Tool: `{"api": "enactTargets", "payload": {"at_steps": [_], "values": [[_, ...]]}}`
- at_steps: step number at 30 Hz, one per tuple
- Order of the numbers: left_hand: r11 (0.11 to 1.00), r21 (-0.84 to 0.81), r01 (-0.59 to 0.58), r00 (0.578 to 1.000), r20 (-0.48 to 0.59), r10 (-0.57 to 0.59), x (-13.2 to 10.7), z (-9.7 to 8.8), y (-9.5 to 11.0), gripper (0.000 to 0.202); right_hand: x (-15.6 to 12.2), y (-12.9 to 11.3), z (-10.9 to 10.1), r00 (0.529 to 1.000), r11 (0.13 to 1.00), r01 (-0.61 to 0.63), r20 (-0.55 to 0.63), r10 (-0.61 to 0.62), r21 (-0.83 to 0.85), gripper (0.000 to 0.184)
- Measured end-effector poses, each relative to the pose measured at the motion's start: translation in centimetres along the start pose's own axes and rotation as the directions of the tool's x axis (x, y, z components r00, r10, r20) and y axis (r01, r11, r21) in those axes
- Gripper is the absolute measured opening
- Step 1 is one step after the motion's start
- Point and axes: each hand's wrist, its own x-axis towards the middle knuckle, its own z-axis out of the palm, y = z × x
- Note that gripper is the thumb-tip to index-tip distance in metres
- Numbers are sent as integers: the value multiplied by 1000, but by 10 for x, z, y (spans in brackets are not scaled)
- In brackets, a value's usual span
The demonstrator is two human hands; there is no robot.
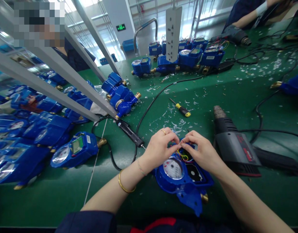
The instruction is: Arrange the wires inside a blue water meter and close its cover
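A blue water meter [163, 179] lies in front of me with its housing open, showing a round dial [172, 168] and a black inner compartment. Thin coloured wires [183, 156], yellow and red among them, rise from the housing. Over the meter's far side, my left hand [160, 149] is closed, thumb and fingertips pinching the wires. Facing it, my right hand [203, 150] makes a similar pinch, and the fingertips of both hands almost meet. The exact spot they grip is partly hidden by the fingers. A blue flap or cover [191, 199] hangs at the meter's near side.
A heat gun [236, 145] lies to the right, a yellow-black screwdriver [180, 108] beyond my hands. Left of them rests a corded electric screwdriver [129, 132]. Several blue meters [76, 150] crowd the left. A power strip [173, 35] hangs ahead. Co-workers are across the bench.
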Motion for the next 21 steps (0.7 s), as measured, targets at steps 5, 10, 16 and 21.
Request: {"api": "enactTargets", "payload": {"at_steps": [5, 10, 16, 21], "values": [[997, 64, 38, 994, 103, -44, 5, 0, 4, 4, 0, -2, 1, 1000, 999, 15, 10, -15, -30, 19], [929, -259, 264, 962, 138, -235, 9, 8, -4, 4, 0, -4, 2, 1000, 998, 17, -7, -18, -63, 18], [810, -461, 363, 923, 59, -380, 10, -7, -24, 10, -2, -3, 3, 1000, 999, 0, -31, -2, -53, 19], [978, -176, 114, 981, -135, -138, 7, -18, -15, 14, -3, -1, 3, 999, 999, -8, -36, 7, -31, 18]]}}
